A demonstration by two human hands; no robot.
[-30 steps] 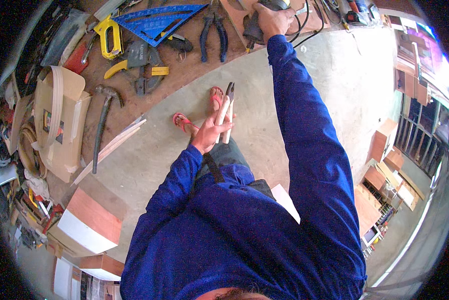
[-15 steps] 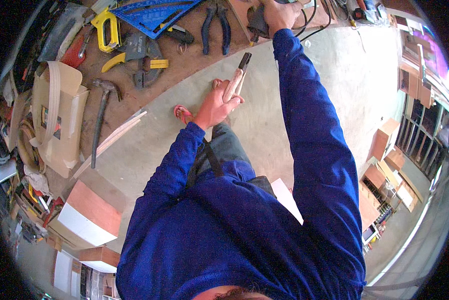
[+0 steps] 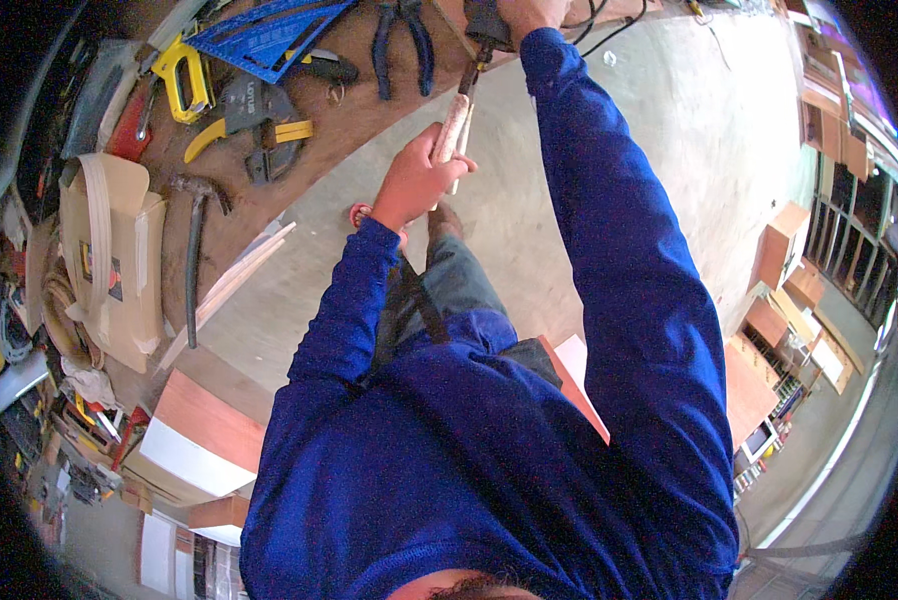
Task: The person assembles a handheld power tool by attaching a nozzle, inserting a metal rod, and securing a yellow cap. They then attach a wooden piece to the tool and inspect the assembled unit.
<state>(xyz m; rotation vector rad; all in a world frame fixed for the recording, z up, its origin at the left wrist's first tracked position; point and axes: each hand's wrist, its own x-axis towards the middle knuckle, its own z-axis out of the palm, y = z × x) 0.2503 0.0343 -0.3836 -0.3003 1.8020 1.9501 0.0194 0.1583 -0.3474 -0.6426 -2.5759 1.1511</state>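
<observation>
My left hand [image 3: 414, 178] is closed round a slim pale tool with two whitish handle-like arms [image 3: 452, 130]; its dark metal end points up and away from me. My right hand [image 3: 534, 12] reaches to the top edge, closed on a dark-nosed corded power tool that looks like a drill [image 3: 488, 27]; its body is mostly cut off. The narrow metal end below the drill's nose lines up with the dark end of the pale tool. Whether they touch, I cannot tell.
On the brown bench lie dark-handled pliers [image 3: 403, 50], a blue speed square [image 3: 264, 35], a yellow staple gun [image 3: 184, 80], a grey-and-yellow clamp [image 3: 254, 120] and a hammer [image 3: 195, 250]. A cardboard box [image 3: 134, 270] stands left. Black cables [image 3: 619, 30] trail at upper right.
My left hand has risen with the pale tool, bringing its dark end up to the power tool. The view has shifted slightly, and more of the power tool is cut off.
</observation>
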